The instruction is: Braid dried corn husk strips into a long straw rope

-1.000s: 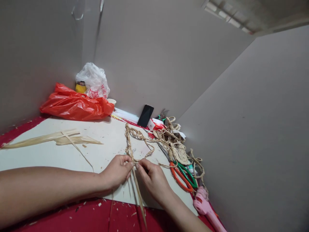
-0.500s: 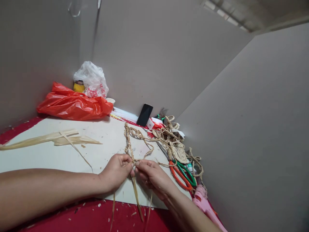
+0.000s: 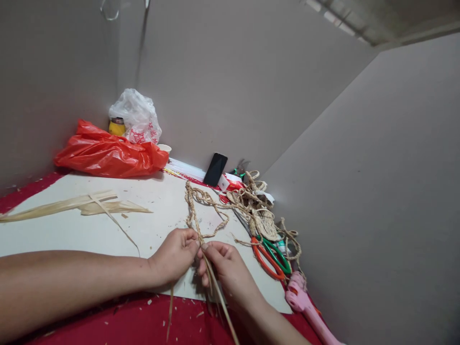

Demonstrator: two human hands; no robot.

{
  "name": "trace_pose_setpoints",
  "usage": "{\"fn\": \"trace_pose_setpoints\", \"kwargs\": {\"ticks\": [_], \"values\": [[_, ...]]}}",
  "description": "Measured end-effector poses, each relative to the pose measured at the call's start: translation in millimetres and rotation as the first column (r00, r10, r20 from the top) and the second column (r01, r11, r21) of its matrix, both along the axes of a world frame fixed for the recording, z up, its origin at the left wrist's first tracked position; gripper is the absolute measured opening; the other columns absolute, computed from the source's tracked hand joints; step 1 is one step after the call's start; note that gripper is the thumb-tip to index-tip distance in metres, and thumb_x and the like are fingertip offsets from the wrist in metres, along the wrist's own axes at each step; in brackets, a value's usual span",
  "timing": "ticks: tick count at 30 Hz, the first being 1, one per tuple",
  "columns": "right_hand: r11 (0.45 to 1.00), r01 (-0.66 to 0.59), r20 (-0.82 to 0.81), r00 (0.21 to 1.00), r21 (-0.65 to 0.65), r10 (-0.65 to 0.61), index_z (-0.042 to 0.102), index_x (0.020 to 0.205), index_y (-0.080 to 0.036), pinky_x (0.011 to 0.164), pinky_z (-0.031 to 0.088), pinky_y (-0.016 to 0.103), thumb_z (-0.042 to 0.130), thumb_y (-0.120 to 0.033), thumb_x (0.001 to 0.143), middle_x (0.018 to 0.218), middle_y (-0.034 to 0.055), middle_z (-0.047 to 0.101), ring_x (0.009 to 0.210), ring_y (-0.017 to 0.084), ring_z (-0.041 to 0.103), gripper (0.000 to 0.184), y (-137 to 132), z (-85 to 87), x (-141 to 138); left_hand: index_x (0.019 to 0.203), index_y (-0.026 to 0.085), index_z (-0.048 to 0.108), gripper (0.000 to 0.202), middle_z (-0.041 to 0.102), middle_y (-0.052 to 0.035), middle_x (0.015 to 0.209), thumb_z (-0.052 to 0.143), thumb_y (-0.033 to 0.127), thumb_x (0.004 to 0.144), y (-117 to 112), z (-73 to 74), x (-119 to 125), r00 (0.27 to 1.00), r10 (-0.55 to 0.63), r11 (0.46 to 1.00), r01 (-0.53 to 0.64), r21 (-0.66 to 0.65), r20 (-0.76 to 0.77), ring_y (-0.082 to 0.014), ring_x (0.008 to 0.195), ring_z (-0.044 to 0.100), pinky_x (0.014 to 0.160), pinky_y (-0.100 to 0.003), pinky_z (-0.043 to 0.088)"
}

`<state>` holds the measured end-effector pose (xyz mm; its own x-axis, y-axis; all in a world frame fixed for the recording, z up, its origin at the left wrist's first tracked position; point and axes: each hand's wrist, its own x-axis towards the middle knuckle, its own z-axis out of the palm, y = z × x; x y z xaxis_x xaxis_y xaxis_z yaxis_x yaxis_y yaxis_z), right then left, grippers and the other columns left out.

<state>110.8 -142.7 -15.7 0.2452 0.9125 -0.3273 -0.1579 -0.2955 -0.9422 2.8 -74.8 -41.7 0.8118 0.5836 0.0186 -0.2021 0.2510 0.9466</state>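
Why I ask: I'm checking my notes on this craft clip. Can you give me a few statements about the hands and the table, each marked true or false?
1. The left hand and the right hand both pinch the straw cord. True.
2. The scissors lie left of both hands. False: the scissors lie to the right of the right hand.
3. A red bag lies by the far wall. True.
4. The phone lies flat on the table. False: the phone leans against the wall.
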Motion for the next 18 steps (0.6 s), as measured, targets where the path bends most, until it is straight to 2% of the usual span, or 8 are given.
{"fn": "trace_pose_setpoints", "kwargs": {"ticks": [3,5,8,10,12,14,16,18], "values": [[0.999,0.041,0.198,0.979,0.014,-0.043,0.051,0.063,-0.016,0.031,0.035,0.020,0.056,-0.049,0.075,0.040,-0.0022,0.053,0.029,0.010,0.045,0.035,-1.3,-7.6,-11.0,0.069,0.019,0.044,0.017,0.050,0.0037,0.040,0.041,0.031,0.080,0.0,0.7,-0.5,0.998,0.028,1.000,-0.028,-0.006,-0.061,-0.0152,0.037,0.052,0.040,-0.023,0.037],[0.996,0.026,0.380,0.923,0.080,-0.054,0.051,0.060,-0.017,0.035,0.036,0.021,0.049,-0.046,0.081,0.043,-0.0013,0.053,0.034,0.011,0.045,0.036,-1.9,-13.6,-14.3,0.068,0.018,0.047,0.020,0.049,0.0041,0.041,0.046,0.035,0.078,0.5,0.7,-0.6,0.994,0.064,0.998,-0.065,-0.008,-0.086,-0.0143,0.036,0.049,0.039,-0.024,0.037],[0.979,-0.051,0.664,0.742,0.196,-0.094,0.053,0.059,-0.016,0.044,0.036,0.021,0.045,-0.036,0.086,0.051,0.0011,0.056,0.046,0.012,0.048,0.034,-3.1,-20.1,-14.9,0.066,0.016,0.049,0.019,0.051,0.0039,0.048,0.054,0.034,0.070,1.2,-0.3,-0.2,0.982,0.159,0.986,-0.163,-0.026,-0.103,-0.0110,0.042,0.048,0.045,-0.023,0.038],[0.973,-0.106,0.784,0.613,0.205,-0.098,0.056,0.061,-0.016,0.049,0.036,0.022,0.044,-0.031,0.087,0.056,0.0022,0.058,0.052,0.013,0.049,0.032,-4.4,-19.9,-14.3,0.064,0.015,0.051,0.015,0.053,0.0024,0.054,0.055,0.030,0.067,1.6,-1.3,0.6,0.969,0.214,0.976,-0.218,-0.023,-0.127,-0.0101,0.050,0.049,0.051,-0.022,0.039],[0.971,-0.165,0.839,0.541,0.174,-0.058,0.062,0.070,-0.016,0.052,0.036,0.023,0.043,-0.028,0.088,0.061,0.0030,0.062,0.056,0.014,0.052,0.028,-6.3,-14.4,-13.3,0.065,0.014,0.054,0.013,0.055,0.0012,0.057,0.054,0.027,0.065,2.2,-0.9,1.5,0.959,0.238,0.969,-0.244,-0.022,-0.156,-0.0107,0.056,0.051,0.056,-0.022,0.039],[0.963,-0.238,0.861,0.508,0.126,0.013,0.065,0.077,-0.017,0.054,0.037,0.023,0.044,-0.027,0.087,0.065,0.0030,0.064,0.058,0.015,0.054,0.025,-8.3,-4.2,-10.5,0.066,0.014,0.055,0.012,0.056,0.0006,0.058,0.054,0.026,0.064,3.4,1.8,1.8,0.955,0.239,0.968,-0.249,-0.036,-0.176,-0.0113,0.056,0.051,0.056,-0.023,0.038],[0.954,-0.287,0.861,0.502,0.086,0.074,0.065,0.074,-0.017,0.052,0.036,0.022,0.046,-0.031,0.087,0.061,0.0018,0.062,0.055,0.014,0.052,0.027,-9.5,7.9,-4.5,0.066,0.014,0.055,0.012,0.057,0.0002,0.058,0.055,0.025,0.064,5.3,7.1,1.1,0.956,0.233,0.968,-0.245,-0.047,-0.178,-0.0113,0.054,0.050,0.054,-0.023,0.037],[0.963,-0.241,0.847,0.531,0.118,0.029,0.063,0.066,-0.016,0.050,0.035,0.022,0.047,-0.037,0.086,0.055,0.0010,0.058,0.052,0.013,0.050,0.033,-8.6,18.2,4.7,0.066,0.014,0.056,0.011,0.059,-0.0009,0.059,0.056,0.025,0.064,7.3,14.0,-0.8,0.957,0.233,0.970,-0.242,-0.029,-0.170,-0.0107,0.053,0.049,0.054,-0.022,0.037]]}}
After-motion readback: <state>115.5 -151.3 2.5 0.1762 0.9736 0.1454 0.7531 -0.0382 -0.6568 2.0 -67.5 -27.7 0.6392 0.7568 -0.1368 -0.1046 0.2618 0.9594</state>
